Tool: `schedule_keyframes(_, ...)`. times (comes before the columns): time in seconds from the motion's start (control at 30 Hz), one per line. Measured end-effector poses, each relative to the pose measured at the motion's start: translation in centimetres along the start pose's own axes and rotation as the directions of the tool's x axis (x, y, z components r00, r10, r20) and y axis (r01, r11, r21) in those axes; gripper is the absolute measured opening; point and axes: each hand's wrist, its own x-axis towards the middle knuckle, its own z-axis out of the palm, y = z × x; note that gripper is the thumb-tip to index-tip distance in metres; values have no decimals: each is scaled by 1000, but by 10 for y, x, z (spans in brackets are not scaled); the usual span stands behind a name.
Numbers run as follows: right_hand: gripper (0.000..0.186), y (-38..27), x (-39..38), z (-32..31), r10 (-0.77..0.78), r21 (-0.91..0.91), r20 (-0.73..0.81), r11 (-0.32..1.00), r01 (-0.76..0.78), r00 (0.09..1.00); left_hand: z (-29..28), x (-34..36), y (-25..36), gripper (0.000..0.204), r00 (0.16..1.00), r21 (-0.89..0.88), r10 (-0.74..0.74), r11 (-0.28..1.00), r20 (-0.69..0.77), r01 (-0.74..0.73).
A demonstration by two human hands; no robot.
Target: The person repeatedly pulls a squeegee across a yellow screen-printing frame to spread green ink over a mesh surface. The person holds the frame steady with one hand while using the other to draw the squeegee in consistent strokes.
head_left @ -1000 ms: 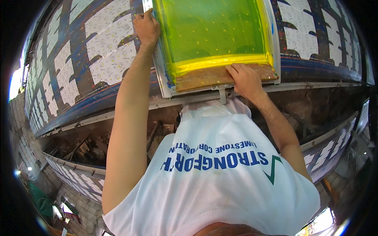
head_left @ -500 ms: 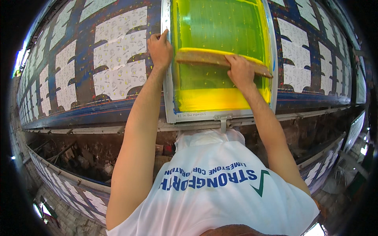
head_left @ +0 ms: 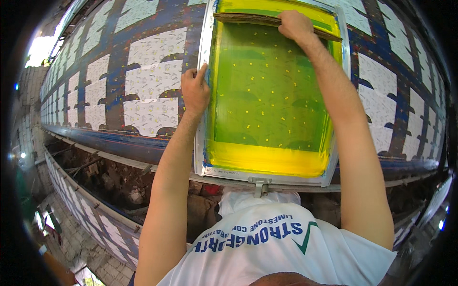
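Pinching a squeegee (head_left: pixel 245 18) near the silkscreen's (head_left: pixel 262 100) far edge, the right hand (head_left: pixel 296 25) seemingly spreads ink (head_left: pixel 267 158), next needing even pressure; left hand (head_left: pixel 195 91) alongside, grip unclear.

Mesh screen (head_left: pixel 267 100) green (yellow-speckled), wooden squeegee (head_left: pixel 248 18) brown

My screen (head_left: pixel 272 105) lies flat, a pale metal frame (head_left: pixel 206 38) around translucent green mesh (head_left: pixel 272 124), with yellow ink (head_left: pixel 267 159) banded inside the frame's near end. My brown squeegee (head_left: pixel 248 18) spans the mesh towards the frame's far end.
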Motion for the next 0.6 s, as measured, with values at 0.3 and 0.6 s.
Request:
schedule_keyframes(0.3, 29, 33, 64, -6, -68, -12, 2, 998, 68, 998, 1, 0, 3, 51, 999, 119, 14, 993, 30, -17)
schedule_keyframes(0.6, 31, 22, 27, -5, -154, -66, 161, 984, 166, 975, -1, -1, 4, 51, 999, 81, -23, 997, 45, 19)
